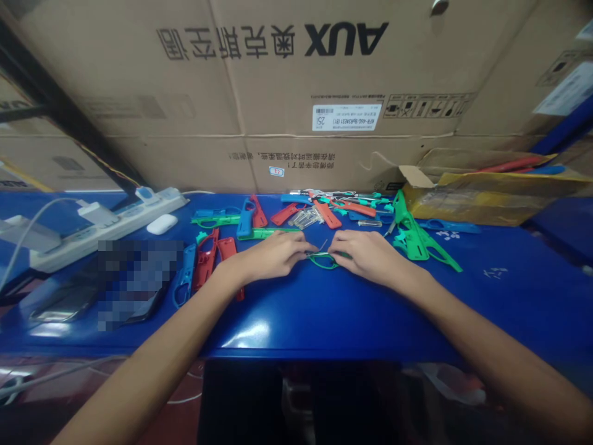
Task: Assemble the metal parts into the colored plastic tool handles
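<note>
Over the middle of the table, my left hand [282, 254] and my right hand [364, 252] face each other, fingers pinched. Between them is a green plastic lighter shell [324, 263], with a looped guard on its lower side. My left fingertips press on its left end. The right fingers close around its other end and hide it. A thin wire-like piece [323, 245] sticks up between the hands. Just beyond lie small metal parts [306, 217] and orange shell pieces [327, 213]. Green shells [412, 238] lie to the right of my right hand.
Red shells [206, 262] and blue ones [185, 275] lie at left, near two dark phones [143, 281]. Behind them are a white power strip [111, 228] and a white earbud case [162, 224]. A cardboard box [491, 198] stands at right. Large cardboard [278, 80] walls the back.
</note>
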Demonstrator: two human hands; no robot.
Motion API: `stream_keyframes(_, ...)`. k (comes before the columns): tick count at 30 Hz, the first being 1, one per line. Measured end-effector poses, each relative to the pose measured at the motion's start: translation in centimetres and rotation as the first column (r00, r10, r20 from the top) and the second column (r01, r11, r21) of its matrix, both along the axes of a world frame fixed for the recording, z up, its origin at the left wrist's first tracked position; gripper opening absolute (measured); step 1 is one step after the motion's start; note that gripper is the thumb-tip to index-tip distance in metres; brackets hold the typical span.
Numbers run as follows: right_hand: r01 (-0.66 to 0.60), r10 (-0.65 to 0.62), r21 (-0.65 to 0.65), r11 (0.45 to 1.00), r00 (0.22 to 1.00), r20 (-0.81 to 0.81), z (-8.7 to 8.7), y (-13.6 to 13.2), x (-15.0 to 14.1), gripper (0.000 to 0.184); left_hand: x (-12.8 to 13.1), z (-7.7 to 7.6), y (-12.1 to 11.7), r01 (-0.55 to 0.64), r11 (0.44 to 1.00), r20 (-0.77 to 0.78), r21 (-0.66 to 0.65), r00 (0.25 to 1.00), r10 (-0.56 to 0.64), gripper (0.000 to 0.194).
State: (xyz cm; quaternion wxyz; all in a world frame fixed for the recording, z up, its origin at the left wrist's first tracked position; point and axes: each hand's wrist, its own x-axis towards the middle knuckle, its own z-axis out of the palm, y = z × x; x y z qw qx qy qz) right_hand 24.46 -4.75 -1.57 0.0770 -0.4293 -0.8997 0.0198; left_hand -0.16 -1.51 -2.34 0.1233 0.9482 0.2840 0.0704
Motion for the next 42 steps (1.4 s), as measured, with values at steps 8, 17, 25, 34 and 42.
stream_keyframes(8, -0.042, -0.005, 0.129, 0.991, 0.94, 0.34, 1.2, -2.4, -1.5, 0.022, 0.2, 0.5, -0.5, 0.003, 0.999, -0.052, 0.037, 0.999, -0.002, 0.037)
stream_keyframes(17, -0.071, 0.007, 0.183, 0.981, 0.944, 0.329, 0.4, -2.7, -1.0, 0.05, 0.1, 0.7, -0.7, 0.017, 0.998, -0.074, 0.053, 0.997, -0.013, 0.036)
stream_keyframes(25, -0.063, 0.002, 0.155, 0.986, 0.931, 0.365, 0.5, -2.3, -1.4, 0.033, 0.4, 0.9, -1.1, 0.031, 0.991, -0.118, 0.132, 0.993, -0.015, 0.037)
stream_keyframes(34, -0.067, 0.021, 0.157, 0.985, 0.961, 0.277, 0.4, -1.6, -0.3, 0.029, 0.4, 1.0, -1.3, 0.077, 0.983, -0.15, 0.166, 0.987, -0.052, 0.045)
stream_keyframes(42, -0.074, 0.034, 0.175, 0.982, 0.974, 0.222, -0.4, -1.3, 0.3, 0.033, 0.8, 0.8, -1.5, 0.049, 0.989, -0.172, 0.142, 0.985, -0.025, 0.047)
